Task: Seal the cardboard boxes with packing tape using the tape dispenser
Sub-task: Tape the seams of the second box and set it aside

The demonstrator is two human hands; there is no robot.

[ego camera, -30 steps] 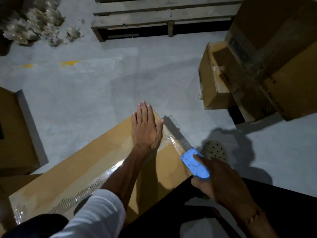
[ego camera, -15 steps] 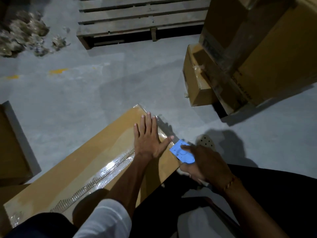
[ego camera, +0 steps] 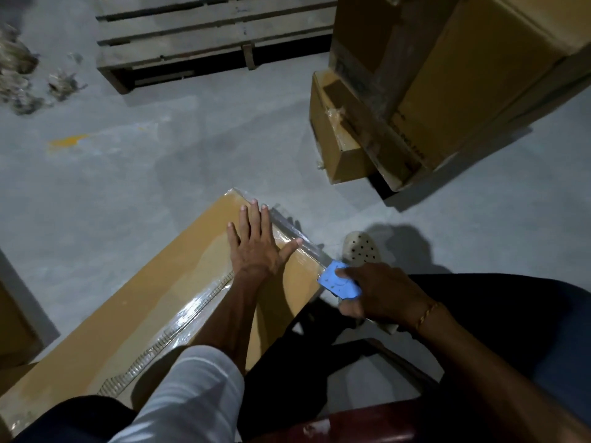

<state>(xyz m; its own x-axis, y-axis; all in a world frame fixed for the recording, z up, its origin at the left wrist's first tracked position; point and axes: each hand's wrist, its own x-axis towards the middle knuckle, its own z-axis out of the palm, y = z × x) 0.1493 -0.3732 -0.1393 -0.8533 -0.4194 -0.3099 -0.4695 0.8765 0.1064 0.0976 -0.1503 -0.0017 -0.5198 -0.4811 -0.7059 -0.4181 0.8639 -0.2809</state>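
I press my left hand (ego camera: pixel 256 247) flat, fingers straight and spread, on the top of the cardboard box (ego camera: pixel 166 302) lying on the floor (ego camera: pixel 160 174) in front of me, near its far right corner. My right hand (ego camera: pixel 380 292) grips the blue tape dispenser (ego camera: pixel 339 282) at the box's right edge, fingers curled over it. A clear strip of tape (ego camera: pixel 297 233) runs taut from the dispenser along that far right end of the box, just beside my left thumb.

To do this step well, I judge that I should keep the left palm firm so the box does not slide, hold the dispenser low against the cardboard, pull steadily so the tape stays free of wrinkles, then tilt the blade to cut and rub the end down.

The count: one box under my hands, one dispenser, one shiny taped seam (ego camera: pixel 188 318) along its top. Far right, a stack of boxes (ego camera: pixel 447 75) shows at least three; the exact number I cannot tell. One wooden pallet (ego camera: pixel 208 36) lies far off. One perforated shoe (ego camera: pixel 361 251) shows beside the dispenser.
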